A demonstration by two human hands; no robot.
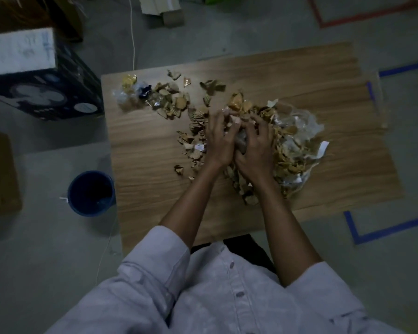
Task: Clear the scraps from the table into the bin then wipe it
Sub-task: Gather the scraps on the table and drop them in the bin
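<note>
A person in a pale button shirt is leaning over a wooden table that is filling the middle of the frame. Both bare forearms are reaching forward from rolled sleeves and meeting at the centre of the tabletop. The left hand and the right hand are pressing close together, side by side, each with its fingers curled down into the scraps and gripping a clump of them; a greyish lump is showing in the gap between the two palms, though what it is cannot be told. The scraps are lying on the table as a loose spread of torn brown cardboard bits, yellowish pieces, white paper strips and crumpled clear plastic. The thickest heap is sitting just right of the hands, and a thinner trail is running up toward the table's upper left corner. The bin, a round dark blue bucket, is standing on the grey floor at the lower left, just beside the table's left edge; its inside is too dark to read. A dark printed box with a white box on top is sitting in the upper left of the frame. Blue tape is marking the floor at the right.
</note>
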